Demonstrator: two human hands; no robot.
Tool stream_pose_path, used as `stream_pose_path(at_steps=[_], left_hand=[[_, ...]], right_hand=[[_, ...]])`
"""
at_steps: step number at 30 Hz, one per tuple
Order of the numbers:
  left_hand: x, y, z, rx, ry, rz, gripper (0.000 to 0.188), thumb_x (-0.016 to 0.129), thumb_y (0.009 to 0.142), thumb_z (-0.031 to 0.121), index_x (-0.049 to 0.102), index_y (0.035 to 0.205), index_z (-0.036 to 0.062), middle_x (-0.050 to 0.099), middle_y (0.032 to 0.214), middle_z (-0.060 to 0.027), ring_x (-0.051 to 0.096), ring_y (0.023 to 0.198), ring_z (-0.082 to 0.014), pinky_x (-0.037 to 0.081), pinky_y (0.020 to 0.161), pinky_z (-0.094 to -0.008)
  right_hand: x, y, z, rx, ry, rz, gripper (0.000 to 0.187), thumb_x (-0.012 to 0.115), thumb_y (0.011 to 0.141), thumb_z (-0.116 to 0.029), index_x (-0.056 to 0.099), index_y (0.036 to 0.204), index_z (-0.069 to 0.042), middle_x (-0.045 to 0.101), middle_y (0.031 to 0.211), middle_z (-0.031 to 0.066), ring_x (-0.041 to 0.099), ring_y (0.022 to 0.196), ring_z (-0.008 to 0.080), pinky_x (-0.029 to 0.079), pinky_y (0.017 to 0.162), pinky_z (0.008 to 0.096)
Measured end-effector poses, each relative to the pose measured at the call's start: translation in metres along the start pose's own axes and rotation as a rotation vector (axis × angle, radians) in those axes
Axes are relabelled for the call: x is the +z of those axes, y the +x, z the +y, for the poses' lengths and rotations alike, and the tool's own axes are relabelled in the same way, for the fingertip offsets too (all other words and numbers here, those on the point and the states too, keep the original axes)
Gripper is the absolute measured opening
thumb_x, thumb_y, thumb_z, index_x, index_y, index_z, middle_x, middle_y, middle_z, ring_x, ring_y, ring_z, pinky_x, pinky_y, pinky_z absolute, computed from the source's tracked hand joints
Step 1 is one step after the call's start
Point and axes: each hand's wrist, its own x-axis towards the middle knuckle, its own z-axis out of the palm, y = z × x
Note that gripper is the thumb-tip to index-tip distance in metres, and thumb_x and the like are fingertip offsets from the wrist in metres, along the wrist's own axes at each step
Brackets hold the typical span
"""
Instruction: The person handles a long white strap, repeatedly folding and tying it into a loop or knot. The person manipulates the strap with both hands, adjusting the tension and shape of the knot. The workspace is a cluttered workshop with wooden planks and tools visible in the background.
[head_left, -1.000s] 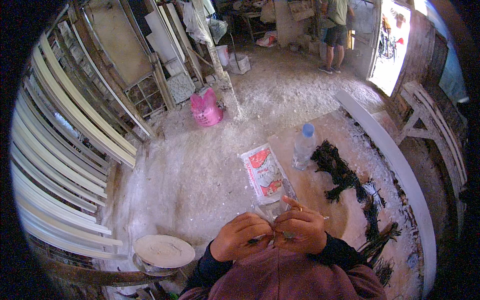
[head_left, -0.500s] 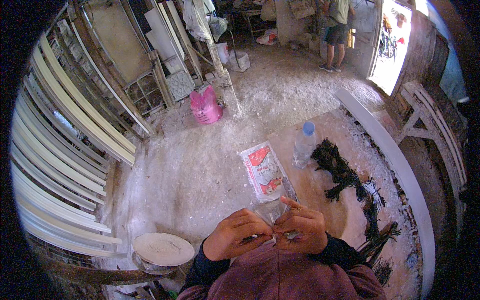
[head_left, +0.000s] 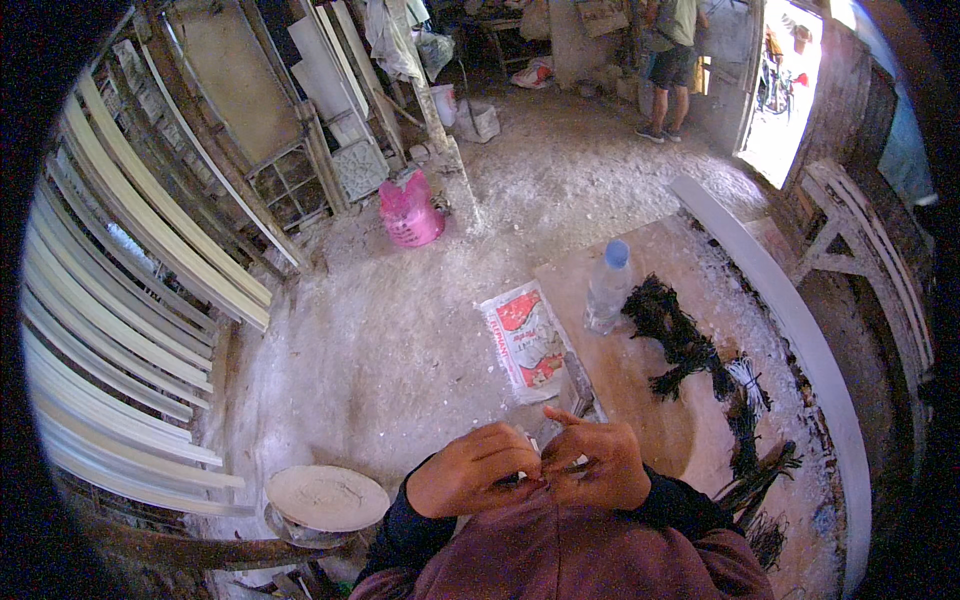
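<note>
In front of my chest my two hands meet, fingertips pressed together. My left hand (head_left: 472,470) is closed in a pinch, and so is my right hand (head_left: 602,466), with one digit sticking up. Small pale bits show between the fingers; what they hold is mostly hidden. Just beyond the hands lies a white and red printed sack (head_left: 524,335), flat, with a dark slim object (head_left: 578,384) at its near right edge. A clear plastic bottle with a blue cap (head_left: 607,292) stands upright farther off to the right.
Bundles of black strands (head_left: 668,328) lie on the brown board (head_left: 655,425) at right, beside a long pale plank (head_left: 790,310). A round whitish dish (head_left: 327,498) is at lower left. Pale strips (head_left: 130,360) are stacked at left. A pink bag (head_left: 410,212) and another person (head_left: 672,70) are farther back.
My hands have drawn closer together and slightly toward me. The clear, film-like piece seen between them before is now mostly out of sight, and the dark slim object beyond shows more.
</note>
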Motion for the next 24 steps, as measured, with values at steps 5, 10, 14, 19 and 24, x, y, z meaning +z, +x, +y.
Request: stream_pose_path(at_steps=[5,10,14,19,24], left_hand=[[0.003,-0.002,-0.003,0.03,-0.002,0.046,0.027,0.067,0.065,0.007,0.055,0.089,0.0063,0.055,0.086,-0.0083,0.054,0.081,-0.0266,0.045,0.071,-0.0347],[0.011,-0.004,-0.006,0.062,0.046,0.091,0.027,0.067,0.065,0.007,0.055,0.089,0.0057,0.055,0.085,-0.0079,0.054,0.079,-0.0267,0.046,0.071,-0.0349],[0.007,-0.005,-0.004,0.063,0.125,0.138,0.028,0.067,0.065,0.007,0.055,0.09,0.005,0.055,0.085,-0.0076,0.055,0.079,-0.026,0.047,0.069,-0.034],[-0.007,-0.004,0.004,0.052,0.175,0.067,0.028,0.067,0.065,0.007,0.055,0.091,0.0036,0.056,0.085,-0.0082,0.056,0.079,-0.0263,0.047,0.068,-0.0335],[-0.017,-0.003,0.013,0.057,0.213,-0.102,0.027,0.063,0.066,0.006,0.054,0.091,0.003,0.056,0.087,-0.0092,0.056,0.082,-0.0264,0.047,0.07,-0.0332]], right_hand=[[0.004,-0.002,0.001,0.041,0.093,0.048,0.009,0.063,0.065,0.001,0.057,0.066,-0.007,0.062,0.065,0.0035,0.061,0.064,0.0147,0.034,0.096,0.0447],[0.007,-0.003,0.003,0.14,0.168,0.08,0.007,0.062,0.066,0.001,0.057,0.067,-0.005,0.061,0.065,0.0039,0.06,0.065,0.0141,0.033,0.096,0.0439],[0.003,0.004,-0.003,0.14,0.112,0.02,0.01,0.064,0.066,-0.001,0.058,0.071,-0.006,0.061,0.07,0.0042,0.06,0.068,0.0162,0.034,0.095,0.0428],[-0.01,0.016,-0.022,-0.004,-0.214,-0.075,0.016,0.067,0.063,-0.003,0.057,0.075,-0.009,0.058,0.079,0.004,0.058,0.079,0.0194,0.038,0.092,0.0423],[-0.013,0.024,-0.029,-0.082,-0.309,-0.258,0.02,0.068,0.061,-0.005,0.055,0.076,-0.007,0.055,0.081,0.0063,0.056,0.081,0.0225,0.041,0.087,0.0397]])
